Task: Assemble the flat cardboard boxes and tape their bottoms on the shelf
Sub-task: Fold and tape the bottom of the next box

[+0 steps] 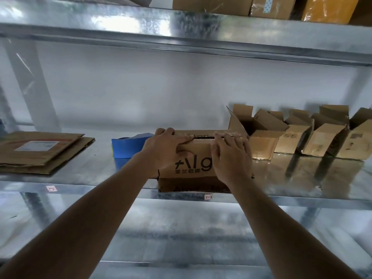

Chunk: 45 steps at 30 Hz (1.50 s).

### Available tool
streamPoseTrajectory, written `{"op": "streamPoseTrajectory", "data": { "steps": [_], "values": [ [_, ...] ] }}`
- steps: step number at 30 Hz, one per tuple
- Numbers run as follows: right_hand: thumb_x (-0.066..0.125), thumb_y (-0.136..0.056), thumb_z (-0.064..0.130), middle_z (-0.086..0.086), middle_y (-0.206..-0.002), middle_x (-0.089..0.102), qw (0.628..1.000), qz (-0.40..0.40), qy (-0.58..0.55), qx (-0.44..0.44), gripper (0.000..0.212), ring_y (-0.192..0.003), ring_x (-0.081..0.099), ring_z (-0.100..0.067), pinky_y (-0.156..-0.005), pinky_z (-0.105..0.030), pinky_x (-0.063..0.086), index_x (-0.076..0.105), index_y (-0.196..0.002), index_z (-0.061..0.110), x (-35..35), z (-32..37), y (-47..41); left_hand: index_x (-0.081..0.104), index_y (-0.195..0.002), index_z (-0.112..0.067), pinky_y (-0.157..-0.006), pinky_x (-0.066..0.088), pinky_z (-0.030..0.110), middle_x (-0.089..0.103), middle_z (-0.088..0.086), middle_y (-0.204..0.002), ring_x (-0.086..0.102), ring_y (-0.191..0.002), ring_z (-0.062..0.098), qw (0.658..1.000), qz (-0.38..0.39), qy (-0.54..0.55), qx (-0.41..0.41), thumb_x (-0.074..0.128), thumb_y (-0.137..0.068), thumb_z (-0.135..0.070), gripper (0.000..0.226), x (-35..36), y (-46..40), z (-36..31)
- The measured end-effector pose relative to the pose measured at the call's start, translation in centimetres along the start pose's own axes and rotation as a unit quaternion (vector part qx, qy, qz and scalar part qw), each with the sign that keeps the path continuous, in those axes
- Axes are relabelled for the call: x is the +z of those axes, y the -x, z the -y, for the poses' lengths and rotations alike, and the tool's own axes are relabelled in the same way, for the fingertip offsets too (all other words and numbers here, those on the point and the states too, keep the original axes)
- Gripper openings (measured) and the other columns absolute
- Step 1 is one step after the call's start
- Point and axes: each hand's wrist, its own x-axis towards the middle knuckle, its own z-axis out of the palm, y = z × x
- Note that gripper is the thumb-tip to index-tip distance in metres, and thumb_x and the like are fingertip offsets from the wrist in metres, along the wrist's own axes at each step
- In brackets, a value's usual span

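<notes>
Galvanised steel: the shelf [80, 170] I work on is dull silver and mirrors the cartons standing on it; a second steel deck runs overhead and another lies below.
Wall: plain white behind the shelf.
Box in hand: a brown cardboard box [193, 158] sits at the shelf's front edge, dead centre, black lettering facing me, its two top flaps nearly meeting along a dark seam.
Left hand [163, 146]: my fingers curl over the box's left top edge, thumb on the front face, holding it.
Right hand [231, 156]: my fingers lie over the top right flap, pressing it down.
Tape dispenser [128, 146]: blue, at 9 o'clock of the box, just beside it.
Flat boxes [40, 152]: a stack of folded cardboard far out at 9 o'clock.
Assembled boxes [302, 135]: a row with flaps open from 2 to 3 o'clock.
Upper shelf: more brown cartons [271, 7] at 1 o'clock.
</notes>
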Motion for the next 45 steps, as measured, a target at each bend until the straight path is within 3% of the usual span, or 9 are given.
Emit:
{"op": "streamPoseTrajectory", "data": {
  "steps": [12,18,20,24,28,31,35,39,45],
  "values": [
    [0.030,-0.106,0.053,-0.001,-0.132,0.068,0.997,0.065,-0.032,-0.026,0.050,-0.127,0.059,-0.024,-0.112,-0.046,0.042,0.063,-0.135,0.029,0.1,4.9,-3.3,0.028,-0.159,-0.033,-0.101,0.053,0.051,0.044,0.003,-0.150,0.038,-0.140,0.030,0.998,-0.036,-0.029,0.040,0.040,-0.093,-0.074,0.079,0.9,0.1,3.1],
    [0.013,-0.100,0.058,-0.001,-0.127,0.066,0.998,0.056,0.000,0.006,0.058,-0.120,0.060,-0.026,-0.111,-0.049,0.041,0.058,-0.124,0.030,1.1,5.7,-2.8,0.041,-0.156,-0.027,-0.104,0.044,0.028,0.052,0.002,-0.138,0.056,-0.121,0.013,0.936,-0.087,0.338,-0.040,0.038,-0.110,-0.046,0.050,-0.4,-0.7,7.1],
    [0.014,-0.101,0.056,-0.001,-0.127,0.065,0.999,0.052,0.000,0.018,0.056,-0.120,0.059,-0.027,-0.111,-0.048,0.040,0.058,-0.124,0.030,1.2,6.1,-2.9,0.043,-0.153,-0.027,-0.107,0.046,0.040,0.050,0.009,-0.140,0.057,-0.124,0.025,0.959,-0.090,0.248,-0.102,0.047,-0.108,-0.037,0.046,-0.1,-1.5,10.2],
    [0.021,-0.104,0.051,-0.004,-0.130,0.064,0.998,0.047,0.018,0.043,0.052,-0.123,0.057,-0.029,-0.110,-0.046,0.038,0.060,-0.128,0.027,1.3,7.2,-2.9,0.040,-0.144,-0.026,-0.100,0.041,0.050,0.052,0.014,-0.133,0.056,-0.119,0.037,0.984,0.089,-0.005,-0.152,0.057,-0.099,-0.048,0.053,2.1,-1.3,14.6],
    [0.014,-0.099,0.053,-0.005,-0.125,0.067,0.998,0.030,0.010,0.047,0.061,-0.122,0.059,-0.031,-0.111,-0.049,0.039,0.063,-0.124,0.026,1.1,7.7,-2.6,0.046,-0.128,-0.032,-0.084,0.052,0.045,0.067,0.004,-0.118,0.061,-0.103,0.030,0.992,0.055,0.047,-0.104,0.068,-0.092,-0.038,0.043,4.2,-1.1,17.7],
    [0.014,-0.099,0.053,-0.004,-0.127,0.066,0.998,0.037,0.009,0.047,0.060,-0.124,0.058,-0.029,-0.110,-0.049,0.040,0.061,-0.126,0.026,0.9,7.9,-2.7,0.055,-0.140,-0.030,-0.090,0.054,0.041,0.069,0.005,-0.125,0.064,-0.107,0.032,0.981,0.005,0.169,-0.091,0.073,-0.089,-0.021,0.056,4.5,-1.5,19.9],
    [0.009,-0.099,0.053,-0.004,-0.130,0.064,0.997,0.041,0.029,0.063,0.064,-0.126,0.057,-0.029,-0.111,-0.050,0.039,0.059,-0.129,0.026,1.0,8.8,-2.5,0.062,-0.136,-0.039,-0.101,0.054,0.051,0.066,-0.001,-0.134,0.062,-0.120,0.030,0.904,-0.048,0.425,-0.029,0.085,-0.075,-0.014,0.070,3.0,-1.9,21.7],
    [0.010,-0.100,0.053,-0.004,-0.130,0.063,0.996,0.038,0.037,0.077,0.061,-0.126,0.058,-0.031,-0.112,-0.051,0.037,0.058,-0.127,0.026,1.2,10.0,-2.3,0.062,-0.138,-0.017,-0.096,0.054,0.035,0.065,-0.007,-0.135,0.063,-0.118,0.008,0.910,-0.109,0.388,0.100,0.083,-0.079,-0.007,0.063,0.5,-2.6,22.2],
    [0.015,-0.100,0.050,-0.001,-0.120,0.066,0.996,0.033,0.024,0.073,0.055,-0.117,0.061,-0.025,-0.105,-0.047,0.045,0.060,-0.121,0.027,1.0,10.6,-2.7,0.057,-0.143,-0.015,-0.106,0.051,0.030,0.059,-0.010,-0.146,0.057,-0.131,0.015,0.896,-0.167,0.378,0.163,0.079,-0.087,0.001,0.062,-1.6,-2.8,22.1]
  ]
}}
